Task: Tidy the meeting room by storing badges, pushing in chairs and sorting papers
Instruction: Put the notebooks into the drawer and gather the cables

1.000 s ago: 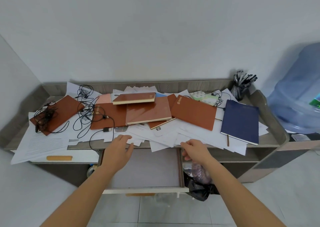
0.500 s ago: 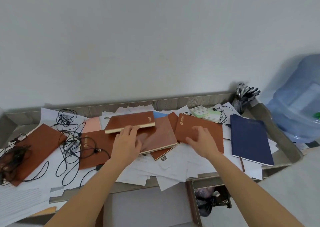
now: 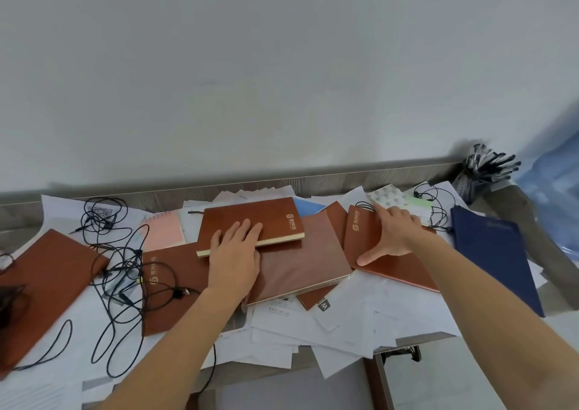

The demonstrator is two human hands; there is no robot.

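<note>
1. The left hand (image 3: 235,253) lies flat, fingers straight, on the top brown notebook (image 3: 275,218).
2. The right hand (image 3: 391,234) spreads over the right brown notebook (image 3: 391,268); I cannot tell whether it grips.
3. Loose papers (image 3: 344,322) lie beneath both notebooks and overhang the near edge of the desk (image 3: 344,177).

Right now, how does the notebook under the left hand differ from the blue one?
The brown notebook is stacked on a second notebook, left hand flat on it; the blue notebook lies on papers, untouched. Brown looks smaller than blue. Both are closed.
</note>
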